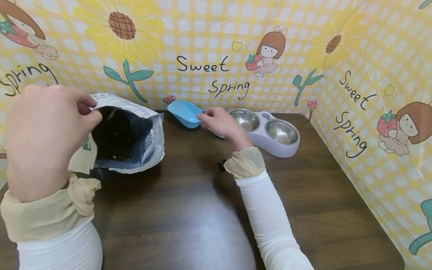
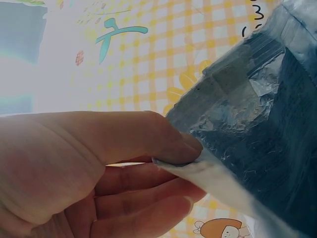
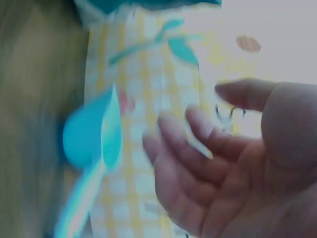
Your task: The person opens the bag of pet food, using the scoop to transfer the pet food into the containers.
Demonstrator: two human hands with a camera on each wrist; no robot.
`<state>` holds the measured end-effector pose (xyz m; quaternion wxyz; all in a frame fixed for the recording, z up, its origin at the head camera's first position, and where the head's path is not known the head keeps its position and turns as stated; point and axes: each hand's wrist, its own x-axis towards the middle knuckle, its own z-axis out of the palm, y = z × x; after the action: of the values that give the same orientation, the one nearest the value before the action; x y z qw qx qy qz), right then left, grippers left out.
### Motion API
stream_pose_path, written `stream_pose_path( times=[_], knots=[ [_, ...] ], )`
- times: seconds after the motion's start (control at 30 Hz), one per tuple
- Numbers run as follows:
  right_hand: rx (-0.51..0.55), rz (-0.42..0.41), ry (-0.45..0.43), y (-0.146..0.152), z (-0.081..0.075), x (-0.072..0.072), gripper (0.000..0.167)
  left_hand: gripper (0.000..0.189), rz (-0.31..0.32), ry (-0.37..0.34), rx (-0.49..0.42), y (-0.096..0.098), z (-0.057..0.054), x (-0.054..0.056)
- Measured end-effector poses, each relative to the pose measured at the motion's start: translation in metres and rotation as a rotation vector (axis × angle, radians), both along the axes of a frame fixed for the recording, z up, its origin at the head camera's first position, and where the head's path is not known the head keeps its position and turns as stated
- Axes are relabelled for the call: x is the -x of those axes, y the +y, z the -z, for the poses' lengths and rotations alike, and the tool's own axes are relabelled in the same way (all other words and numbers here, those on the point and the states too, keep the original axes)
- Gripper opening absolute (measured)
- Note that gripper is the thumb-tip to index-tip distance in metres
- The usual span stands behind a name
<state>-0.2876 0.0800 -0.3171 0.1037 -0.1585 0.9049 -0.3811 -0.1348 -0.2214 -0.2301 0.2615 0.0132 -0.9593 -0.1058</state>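
Observation:
At the left, my left hand (image 1: 45,135) pinches the rim of an opened foil-lined bag (image 1: 153,146) between thumb and fingers; the left wrist view shows the bag's edge (image 2: 223,183) under the thumb. Small dark pellets (image 1: 113,137) lie inside the bag. My right hand (image 1: 224,122) is over the back of the table, close to a light blue scoop (image 1: 183,112). In the right wrist view the scoop (image 3: 91,134) lies apart from the fingers (image 3: 178,136), which are loosely bent around nothing. The scoop's handle is partly hidden by the hand in the head view.
A pale lilac double bowl stand (image 1: 287,150) with two steel bowls stands right of my right hand. A small black object (image 1: 221,165) shows beside the right cuff. A yellow checked cloth (image 1: 209,45) rises behind the brown wooden table (image 1: 189,210) and along its right side.

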Motion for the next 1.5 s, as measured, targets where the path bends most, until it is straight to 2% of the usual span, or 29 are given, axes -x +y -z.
stream_pose_path(
  times=[0.1,0.17,0.2,0.23,0.3,0.33,0.43,0.47,0.57,0.63,0.73,0.8,0.93,1.07,1.17,1.4,1.43,1.47,1.5],
  knots=[
    [-0.114,0.134,0.047,0.013,0.005,0.01,0.039,0.024,0.002,-0.005,0.001,0.0,0.0,0.001],
    [-0.157,0.166,0.06,0.016,0.013,0.018,0.043,0.024,0.005,-0.012,-0.001,0.0,0.0,0.001],
    [-0.173,0.164,0.069,0.016,0.017,0.023,0.048,0.024,0.009,-0.009,0.0,-0.001,0.0,0.002],
    [-0.182,0.146,0.083,0.019,0.031,0.038,0.054,0.024,0.01,-0.012,-0.001,-0.001,0.0,0.002],
    [-0.234,0.118,0.095,0.017,0.042,0.047,0.062,0.025,0.009,-0.022,-0.006,-0.001,0.0,0.002],
    [-0.266,0.104,0.115,0.016,0.052,0.055,0.065,0.025,0.008,-0.027,-0.008,0.0,0.0,0.002],
    [-0.319,0.059,0.099,0.011,0.064,0.063,0.072,0.025,0.009,-0.03,-0.011,0.0,0.0,0.002],
    [-0.338,0.058,0.085,0.006,0.059,0.054,0.072,0.025,0.009,-0.031,-0.012,0.0,0.0,0.002],
    [-0.358,0.039,0.057,0.004,0.067,0.055,0.071,0.025,0.011,-0.029,-0.011,0.001,0.0,0.002],
    [-0.404,0.036,0.063,0.004,0.077,0.061,0.064,0.025,0.012,-0.029,-0.013,0.001,0.0,0.001],
    [-0.454,0.026,0.082,0.004,0.083,0.063,0.051,0.024,0.019,-0.022,-0.017,0.0,0.0,0.001],
    [-0.451,0.014,0.077,0.004,0.079,0.057,0.045,0.024,0.021,-0.021,-0.021,0.0,0.0,0.0],
    [-0.419,-0.012,0.059,0.003,0.067,0.04,0.048,0.023,0.018,-0.034,-0.026,-0.001,0.0,0.0],
    [-0.432,-0.018,0.082,0.003,0.066,0.034,0.048,0.023,0.011,-0.047,-0.025,-0.001,0.0,0.001],
    [-0.443,-0.011,0.098,0.004,0.066,0.032,0.038,0.021,0.011,-0.046,-0.016,-0.001,0.0,0.001],
    [-0.437,0.002,0.123,0.004,0.068,0.034,0.018,0.02,0.019,-0.042,-0.007,-0.002,0.0,0.001],
    [-0.442,0.006,0.121,0.004,0.076,0.042,0.016,0.02,0.02,-0.041,-0.003,-0.002,0.0,0.001],
    [-0.45,0.01,0.116,0.005,0.077,0.044,0.015,0.02,0.021,-0.04,-0.003,-0.002,0.0,0.001],
    [-0.455,0.01,0.114,0.006,0.087,0.055,0.014,0.02,0.022,-0.039,-0.004,-0.002,0.0,0.001]
  ],
)
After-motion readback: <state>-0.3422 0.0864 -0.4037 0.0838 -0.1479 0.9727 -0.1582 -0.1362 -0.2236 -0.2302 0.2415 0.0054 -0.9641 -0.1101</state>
